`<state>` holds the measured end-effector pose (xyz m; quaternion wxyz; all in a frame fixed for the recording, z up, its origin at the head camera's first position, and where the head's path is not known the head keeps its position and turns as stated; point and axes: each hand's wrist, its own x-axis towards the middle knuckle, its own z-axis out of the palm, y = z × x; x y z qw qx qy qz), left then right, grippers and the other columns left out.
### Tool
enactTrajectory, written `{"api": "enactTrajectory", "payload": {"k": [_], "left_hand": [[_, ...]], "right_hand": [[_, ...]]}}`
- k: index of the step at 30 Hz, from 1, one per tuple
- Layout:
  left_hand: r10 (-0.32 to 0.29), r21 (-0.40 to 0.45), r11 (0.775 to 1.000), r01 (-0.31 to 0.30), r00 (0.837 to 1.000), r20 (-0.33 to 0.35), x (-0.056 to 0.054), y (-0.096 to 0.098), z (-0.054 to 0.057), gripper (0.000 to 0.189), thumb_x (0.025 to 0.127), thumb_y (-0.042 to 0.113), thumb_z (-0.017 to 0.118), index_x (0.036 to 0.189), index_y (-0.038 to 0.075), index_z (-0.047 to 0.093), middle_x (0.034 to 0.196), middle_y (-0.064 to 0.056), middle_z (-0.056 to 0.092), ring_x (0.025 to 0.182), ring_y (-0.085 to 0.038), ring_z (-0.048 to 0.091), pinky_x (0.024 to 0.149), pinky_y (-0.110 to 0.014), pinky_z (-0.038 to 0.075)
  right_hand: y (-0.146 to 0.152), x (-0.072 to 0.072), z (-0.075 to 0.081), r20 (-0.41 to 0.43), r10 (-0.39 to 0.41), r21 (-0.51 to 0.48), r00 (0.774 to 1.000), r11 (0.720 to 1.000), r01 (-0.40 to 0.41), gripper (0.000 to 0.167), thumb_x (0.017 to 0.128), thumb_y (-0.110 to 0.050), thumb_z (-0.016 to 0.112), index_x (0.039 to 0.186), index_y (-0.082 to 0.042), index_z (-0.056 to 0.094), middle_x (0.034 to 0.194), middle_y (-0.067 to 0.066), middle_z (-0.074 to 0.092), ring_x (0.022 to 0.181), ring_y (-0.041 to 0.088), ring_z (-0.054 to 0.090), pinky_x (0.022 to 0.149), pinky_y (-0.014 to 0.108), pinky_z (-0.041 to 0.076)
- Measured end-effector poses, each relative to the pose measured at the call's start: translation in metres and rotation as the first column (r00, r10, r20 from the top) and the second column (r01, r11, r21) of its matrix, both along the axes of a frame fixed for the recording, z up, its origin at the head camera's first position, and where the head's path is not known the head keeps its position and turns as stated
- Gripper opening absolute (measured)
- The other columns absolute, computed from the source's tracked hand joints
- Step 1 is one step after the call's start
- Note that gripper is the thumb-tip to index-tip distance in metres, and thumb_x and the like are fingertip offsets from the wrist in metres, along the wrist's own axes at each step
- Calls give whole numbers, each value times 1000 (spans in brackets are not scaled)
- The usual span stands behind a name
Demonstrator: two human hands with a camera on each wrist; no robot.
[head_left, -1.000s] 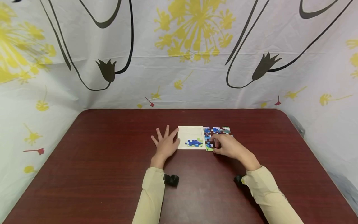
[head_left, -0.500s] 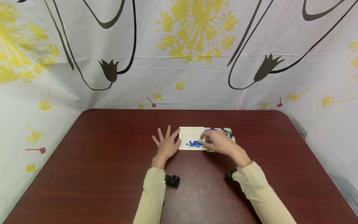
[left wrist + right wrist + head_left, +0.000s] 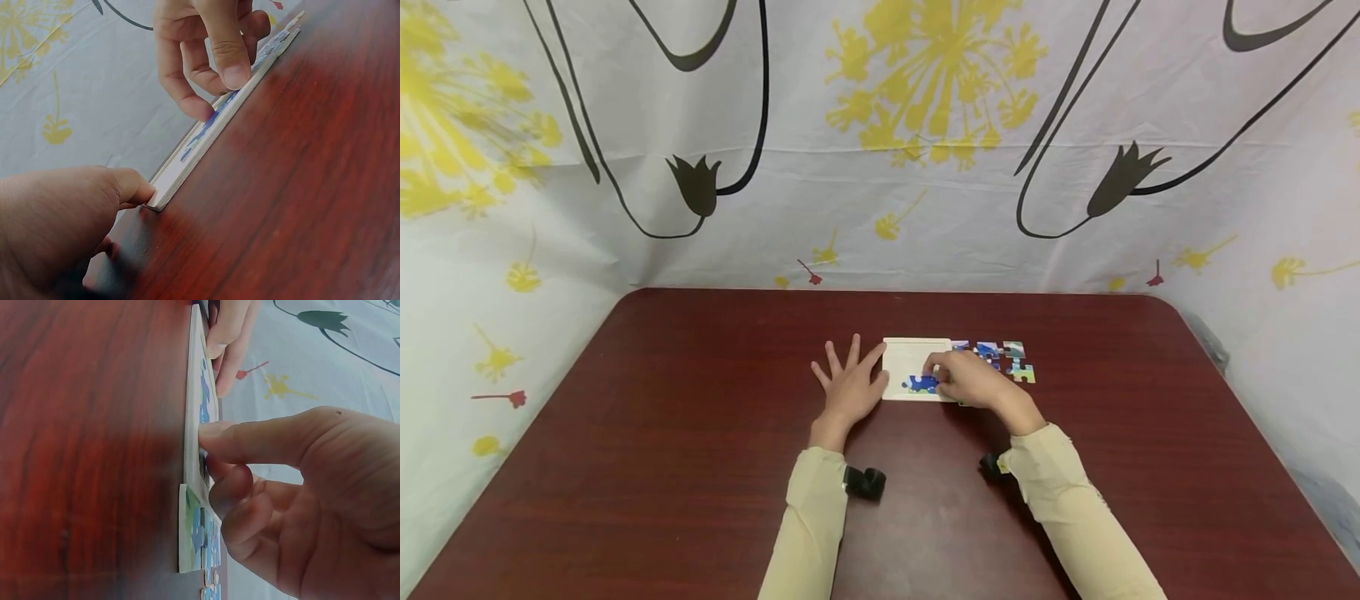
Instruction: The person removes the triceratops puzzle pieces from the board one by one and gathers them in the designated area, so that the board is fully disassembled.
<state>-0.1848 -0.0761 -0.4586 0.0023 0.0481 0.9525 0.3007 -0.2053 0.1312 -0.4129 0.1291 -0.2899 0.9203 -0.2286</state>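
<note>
A pale square puzzle tray (image 3: pixel 898 360) lies flat on the table, with joined blue puzzle pieces (image 3: pixel 916 384) in its lower part. My left hand (image 3: pixel 847 392) rests at the tray's left side, fingers spread, thumb and index finger touching its edge. Over the tray's lower right, my right hand (image 3: pixel 976 382) has its thumb and curled fingers down on a puzzle piece. In the left wrist view, blue (image 3: pixel 212 117) shows beside its index fingertip. The right wrist view has the thumb (image 3: pixel 215 434) just inside the rim; the fingers mostly hide the piece.
Several loose puzzle pieces (image 3: pixel 1013 350) lie right of the tray, partly behind the right hand. One green-and-blue piece (image 3: pixel 190 540) sits against the tray's edge. The dark red table (image 3: pixel 700 433) ends at a patterned cloth (image 3: pixel 760 225) behind.
My right hand has moved left from the loose pieces onto the tray's right part and lowered its fingertips there. The left hand stays at the tray's left edge.
</note>
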Motion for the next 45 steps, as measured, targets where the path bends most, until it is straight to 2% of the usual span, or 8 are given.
{"api": "enactTrajectory", "payload": {"k": [11, 19, 26, 34, 41, 45], "left_hand": [[-1, 6, 1000, 1, 1000, -4, 1, -3, 2, 49, 95, 34, 47, 143, 28, 40, 154, -9, 13, 136, -44, -12, 98, -66, -13], [-2, -1, 1000, 2, 1000, -4, 0, -3, 0, 49, 95, 35, 47, 143, 29, 40, 154, -9, 13, 136, -44, -13, 98, -66, -13], [-1, 2, 1000, 1, 1000, -4, 1, -2, 1, 48, 95, 35, 47, 143, 29, 40, 154, -9, 14, 136, -44, -12, 98, -66, -14], [-5, 19, 1000, 5, 1000, 5, 4, -2, 1, 48, 95, 34, 47, 142, 27, 41, 154, -10, 14, 136, -44, -12, 97, -66, -13], [-4, 11, 1000, 4, 1000, -6, 3, -1, 1, 48, 95, 34, 47, 142, 28, 41, 154, -10, 15, 136, -44, -12, 98, -66, -13], [-4, 5, 1000, 4, 1000, -4, 2, -1, 1, 49, 95, 34, 47, 143, 29, 40, 154, -9, 14, 136, -43, -12, 98, -66, -13]], "right_hand": [[-1, -1, 0, -9, 5, -35, 1000, 999, -6, 20, 84, 3, 60, 99, -9, 56, 75, 2, 58, 55, 11, 50, 59, 30, 42], [-5, 1, 2, -114, -5, -16, 994, 1000, 3, 20, 76, 3, 66, 90, -8, 56, 78, 2, 61, 64, 12, 53, 62, 31, 44], [-7, 4, 2, -162, -24, 8, 986, 1000, 26, 21, 75, -2, 70, 89, -9, 57, 70, -2, 57, 56, 9, 49, 56, 28, 42], [-10, 6, -1, -263, 0, 65, 965, 998, 17, 18, 73, -8, 72, 87, -7, 60, 59, -7, 47, 54, 9, 42, 53, 28, 38], [-5, 5, 2, -255, -8, 13, 967, 1000, 12, 18, 73, -9, 70, 88, -7, 62, 67, -5, 54, 56, 8, 46, 56, 27, 42], [0, 4, 9, -245, -34, -22, 969, 999, 30, 17, 73, -10, 70, 88, -8, 61, 70, -5, 57, 56, 8, 45, 54, 27, 41]]}}
